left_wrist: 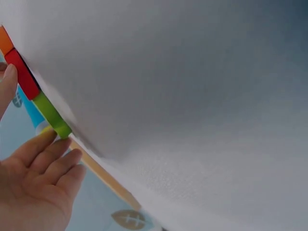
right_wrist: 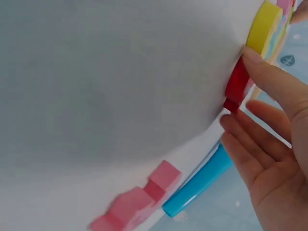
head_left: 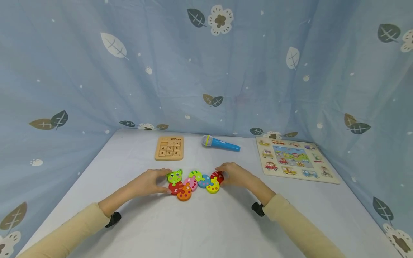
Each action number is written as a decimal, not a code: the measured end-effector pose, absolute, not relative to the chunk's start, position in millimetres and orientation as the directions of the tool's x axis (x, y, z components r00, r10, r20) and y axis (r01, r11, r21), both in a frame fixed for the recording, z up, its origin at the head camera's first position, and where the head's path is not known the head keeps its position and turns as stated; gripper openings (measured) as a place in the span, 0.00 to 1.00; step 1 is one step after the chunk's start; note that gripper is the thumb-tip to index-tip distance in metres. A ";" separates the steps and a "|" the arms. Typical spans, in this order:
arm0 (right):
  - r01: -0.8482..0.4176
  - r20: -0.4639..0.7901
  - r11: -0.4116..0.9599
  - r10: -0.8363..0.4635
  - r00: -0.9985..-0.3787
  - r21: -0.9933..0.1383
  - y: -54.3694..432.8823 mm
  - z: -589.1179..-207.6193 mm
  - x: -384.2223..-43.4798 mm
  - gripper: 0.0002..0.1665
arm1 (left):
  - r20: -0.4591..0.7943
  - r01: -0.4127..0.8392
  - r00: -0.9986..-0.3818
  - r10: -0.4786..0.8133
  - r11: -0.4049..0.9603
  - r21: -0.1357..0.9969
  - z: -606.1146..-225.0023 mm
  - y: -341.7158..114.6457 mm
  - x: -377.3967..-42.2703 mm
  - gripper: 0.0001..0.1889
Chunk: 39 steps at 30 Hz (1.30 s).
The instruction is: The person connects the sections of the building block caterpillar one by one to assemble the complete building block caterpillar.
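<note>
A wooden caterpillar puzzle (head_left: 190,183) lies on the white table, its coloured, numbered pieces joined in a wavy row. At its left end, my left hand (head_left: 146,182) holds the green head (head_left: 174,176) and the red piece (head_left: 175,188) numbered 2. In the left wrist view the thumb (left_wrist: 8,79) presses the red piece's side while fingertips touch the head. My right hand (head_left: 237,175) grips the red end piece (head_left: 217,176) between thumb and index finger. The right wrist view shows this red piece (right_wrist: 238,82) beside a yellow one (right_wrist: 264,26), other fingers extended.
Behind the caterpillar are a wooden number slide puzzle (head_left: 169,148) and a blue toy microphone (head_left: 221,143). A vehicle picture board (head_left: 296,160) lies at the right. In the right wrist view, a pink blocky thing (right_wrist: 134,204) lies near the microphone. A patterned blue curtain (head_left: 206,71) surrounds the table.
</note>
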State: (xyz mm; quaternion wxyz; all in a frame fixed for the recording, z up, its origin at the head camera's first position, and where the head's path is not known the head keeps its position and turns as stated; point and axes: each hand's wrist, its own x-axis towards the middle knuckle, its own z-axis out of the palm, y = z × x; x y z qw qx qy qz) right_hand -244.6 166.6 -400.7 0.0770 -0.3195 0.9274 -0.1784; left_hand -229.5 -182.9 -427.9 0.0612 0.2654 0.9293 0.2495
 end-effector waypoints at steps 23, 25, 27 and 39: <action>-0.552 0.105 0.728 -0.562 -0.820 -0.406 233.2 -404.3 -220.8 0.28 | 0.066 0.477 -0.857 0.511 0.738 0.478 -424.7 -169.3 -219.4 0.44; -0.543 0.107 0.734 -0.553 -0.827 -0.407 241.0 -403.2 -219.8 0.27 | 0.056 0.471 -0.858 0.510 0.741 0.479 -424.5 -168.6 -219.1 0.45; -0.530 0.105 0.742 -0.539 -0.836 -0.411 248.4 -402.1 -218.9 0.26 | 0.047 0.467 -0.859 0.510 0.743 0.479 -424.4 -168.3 -219.2 0.46; -0.462 0.056 0.787 -0.484 -0.874 -0.410 278.8 -401.9 -222.9 0.30 | 0.024 0.458 -0.861 0.508 0.754 0.471 -423.1 -163.5 -222.3 0.47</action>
